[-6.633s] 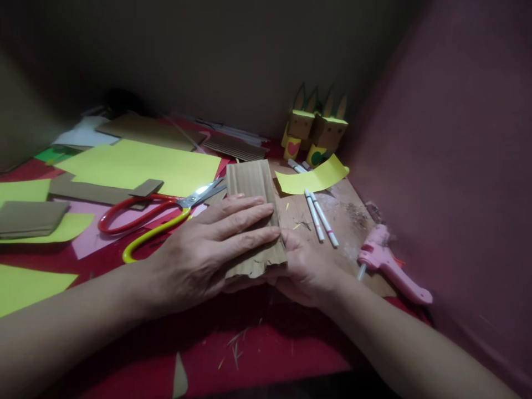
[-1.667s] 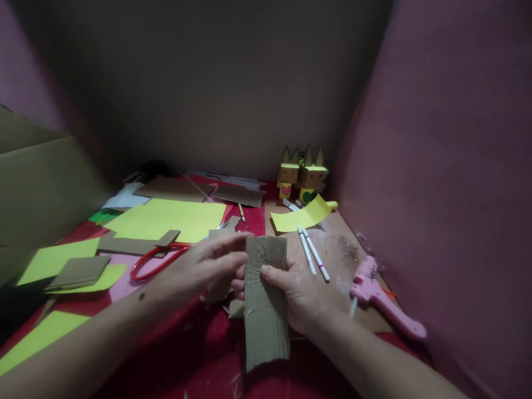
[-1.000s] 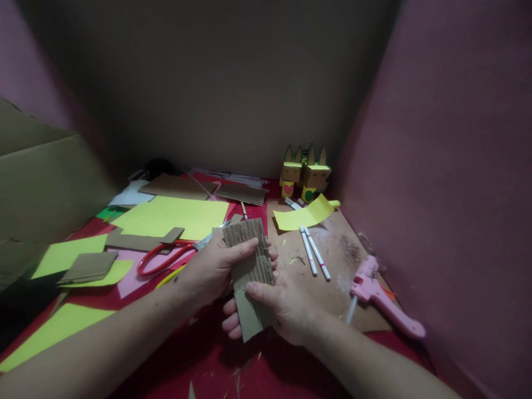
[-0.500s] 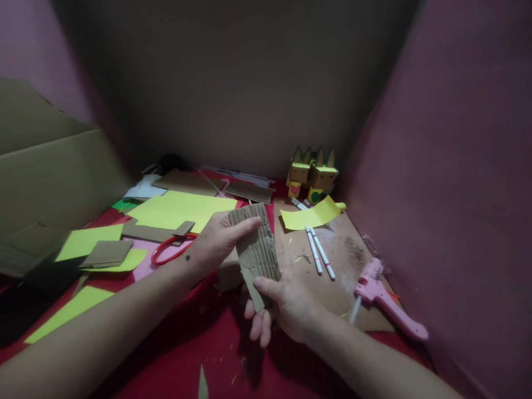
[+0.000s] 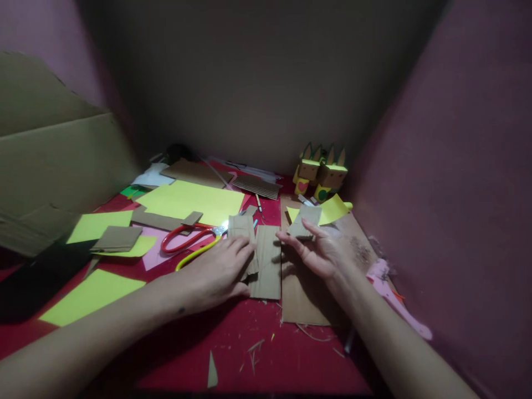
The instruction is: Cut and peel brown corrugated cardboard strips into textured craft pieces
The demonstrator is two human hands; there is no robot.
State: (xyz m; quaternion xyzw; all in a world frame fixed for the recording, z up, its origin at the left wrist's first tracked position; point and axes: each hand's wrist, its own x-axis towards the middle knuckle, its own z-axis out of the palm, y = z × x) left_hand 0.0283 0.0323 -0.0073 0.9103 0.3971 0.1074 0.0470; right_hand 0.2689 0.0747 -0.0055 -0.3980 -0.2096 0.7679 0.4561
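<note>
My left hand [image 5: 222, 269] lies over a narrow cardboard strip [image 5: 241, 224] on the red tabletop, its fingers resting on the strip's lower part. Right beside that strip is a second, wider cardboard piece [image 5: 266, 263], lying flat. My right hand [image 5: 322, 252] is raised over the brown cardboard sheet [image 5: 305, 302], palm partly up and fingers apart. A small grey-brown cardboard piece [image 5: 305, 219] shows just behind its fingers; whether they touch it is unclear. Scissors with red and yellow handles [image 5: 183, 238] lie left of the strip.
Yellow sheets [image 5: 191, 202] and more cardboard are spread at the left, by a large cardboard box [image 5: 62, 160]. Two small cardboard figures [image 5: 332, 176] stand at the back right. A pink glue gun [image 5: 399, 305] lies near the right wall. Scraps [image 5: 213, 371] lie in front.
The corrugated piece held up in both hands is no longer held up; cardboard pieces now lie under and beside my left hand. My hands have moved apart, and the view has shifted slightly.
</note>
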